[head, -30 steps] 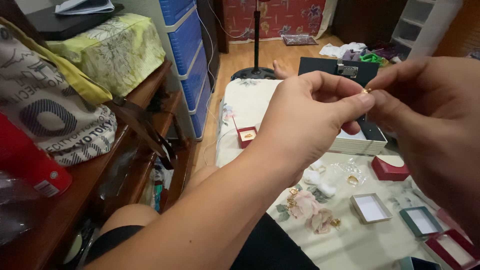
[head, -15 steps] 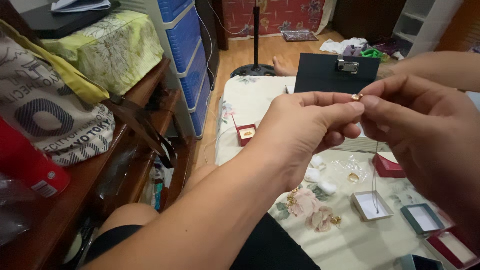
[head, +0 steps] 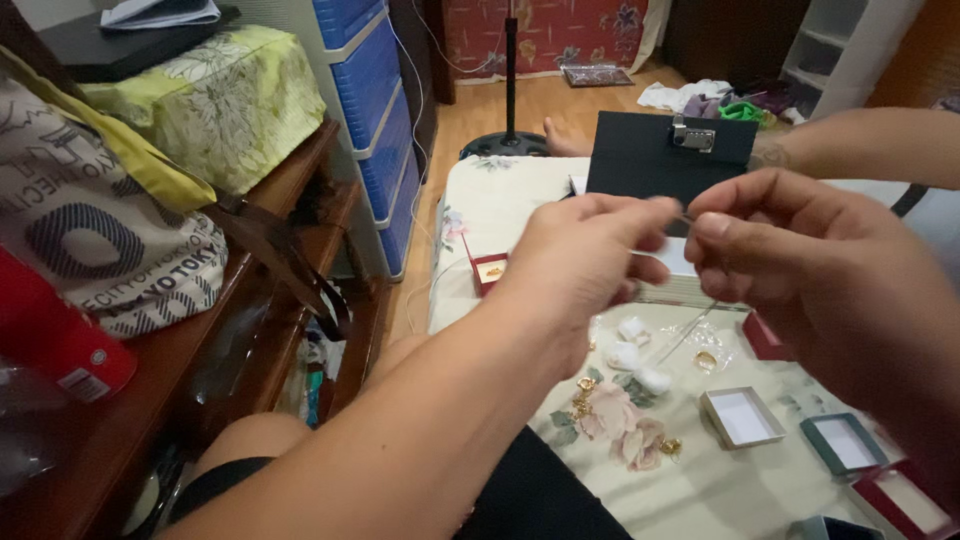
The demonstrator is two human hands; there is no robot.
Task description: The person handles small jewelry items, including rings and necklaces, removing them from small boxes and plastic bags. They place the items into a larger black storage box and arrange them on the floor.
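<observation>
Pinching something thin, blurred and hard to identify, the left hand [head: 580,265] and right hand [head: 800,270] are meeting fingertip to fingertip above the floral cloth [head: 700,490]; the gold piece visible a moment ago is no longer showing, and both hands are sitting slightly lower, above the open white box [head: 740,416].

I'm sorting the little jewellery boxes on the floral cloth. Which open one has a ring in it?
The small red box at the cloth's left edge, left of the hands: a gold ring sits inside. The beige-rimmed tray and green-rimmed tray show only white lining.
</observation>
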